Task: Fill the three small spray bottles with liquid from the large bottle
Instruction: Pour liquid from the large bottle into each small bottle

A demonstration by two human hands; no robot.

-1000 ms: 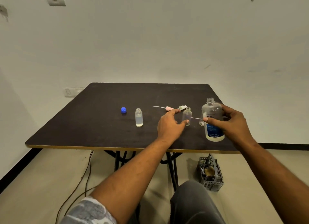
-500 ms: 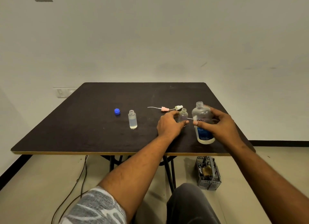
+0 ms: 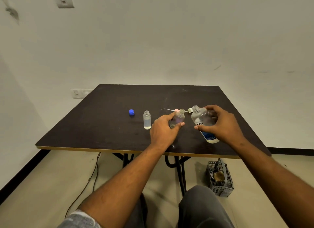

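The left hand (image 3: 163, 130) curls round a small bottle (image 3: 178, 119), thumb on its near side, and holds it tilted with the open mouth up and to the right. The right hand (image 3: 222, 124) wraps the big bottle (image 3: 201, 120) from the right, fingers and thumb closed on its body. Its long axis leans, with the open neck up and to the left and the base to the near right; I cannot tell whether the base rests on the worktop (image 3: 105, 125). The two mouths face each other, near but not meeting. The pour likely turns on tipping the big bottle further left over that small mouth.

Two small bottles show. The second bottle (image 3: 147, 119) stands upright to the left, uncapped, with liquid inside. A third I cannot find. There is one big bottle and one blue cap (image 3: 131, 112). Two spray heads, a pink head (image 3: 176, 110) and a whitish head (image 3: 190, 110), lie just beyond the hands
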